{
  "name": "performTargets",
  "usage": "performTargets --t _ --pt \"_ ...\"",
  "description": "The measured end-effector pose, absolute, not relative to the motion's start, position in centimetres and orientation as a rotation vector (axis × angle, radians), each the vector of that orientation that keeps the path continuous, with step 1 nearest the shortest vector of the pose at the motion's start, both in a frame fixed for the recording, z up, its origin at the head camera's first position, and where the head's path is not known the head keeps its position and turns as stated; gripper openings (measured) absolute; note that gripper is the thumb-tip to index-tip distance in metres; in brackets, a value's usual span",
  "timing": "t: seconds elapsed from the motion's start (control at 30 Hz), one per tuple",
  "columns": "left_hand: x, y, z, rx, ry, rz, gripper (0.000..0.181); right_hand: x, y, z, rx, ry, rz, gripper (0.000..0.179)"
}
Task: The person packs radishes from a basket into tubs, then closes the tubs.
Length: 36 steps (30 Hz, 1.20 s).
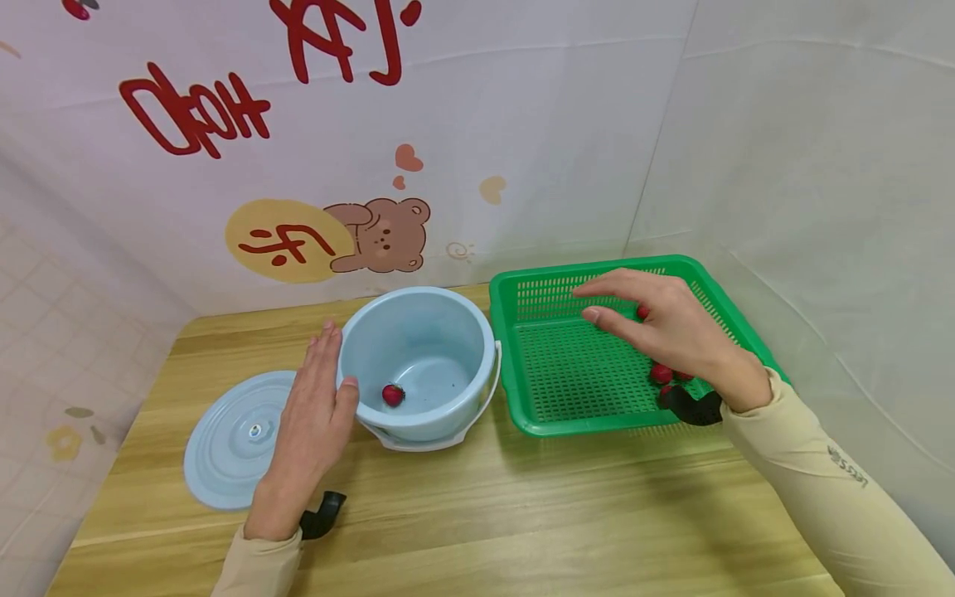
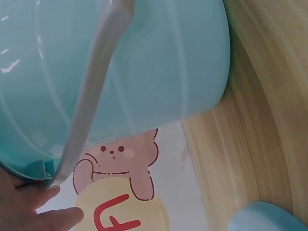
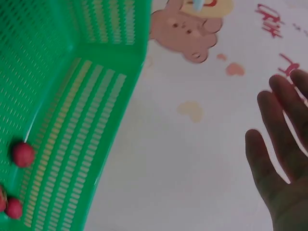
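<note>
A light blue bucket (image 1: 418,419) stands upright with one strawberry (image 1: 392,395) on its floor. My left hand (image 1: 317,414) lies along the bucket's left side, fingers straight at the rim. In the left wrist view its fingertips (image 2: 50,192) are right by the end of the white bucket handle (image 2: 89,101). Over the green basket (image 1: 522,365) hovers my right hand (image 1: 667,323), holding nothing, fingers spread and relaxed. Several strawberries (image 1: 661,374) lie at the basket's right side, partly hidden by that hand and wrist. The right wrist view shows some of these strawberries (image 3: 22,154) beside the basket wall.
A light blue lid (image 1: 224,448) lies flat on the wooden table (image 1: 477,522), left of the bucket and partly under the left hand in this view. The basket stands close to the bucket's right side. Behind them rises a white printed wall sheet (image 1: 552,149).
</note>
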State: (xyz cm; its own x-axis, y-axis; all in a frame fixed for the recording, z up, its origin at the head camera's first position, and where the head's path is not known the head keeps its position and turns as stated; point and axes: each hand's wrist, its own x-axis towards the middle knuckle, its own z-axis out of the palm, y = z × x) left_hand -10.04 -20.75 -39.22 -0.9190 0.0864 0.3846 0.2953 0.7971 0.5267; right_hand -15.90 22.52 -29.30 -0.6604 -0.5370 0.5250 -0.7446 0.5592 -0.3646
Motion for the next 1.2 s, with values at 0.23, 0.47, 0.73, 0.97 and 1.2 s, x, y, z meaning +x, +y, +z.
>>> performTargets --t 0.23,0.47,0.73,0.97,1.2 --pt "-10.2 -20.9 -39.3 -0.321 -2.615 -0.847 0.061 -18.0 24.1 -29.6 1.087 -2.509 0.797 0.03" --pt "-10.2 -21.0 -39.3 -0.333 -2.608 -0.839 0.061 -19.6 25.1 -30.2 0.987 -2.661 0.754 0.029" --pt "-10.3 -21.1 -39.3 -0.331 -2.617 -0.837 0.061 -21.7 26.4 -31.5 0.849 -2.838 0.813 0.034" --pt "-10.4 -21.1 -39.3 -0.339 -2.622 -0.832 0.062 -23.3 27.2 -32.8 0.758 -2.992 0.885 0.045" --pt "-10.4 -21.1 -39.4 -0.349 -2.614 -0.837 0.062 -24.8 27.8 -34.9 0.736 -3.115 0.872 0.055"
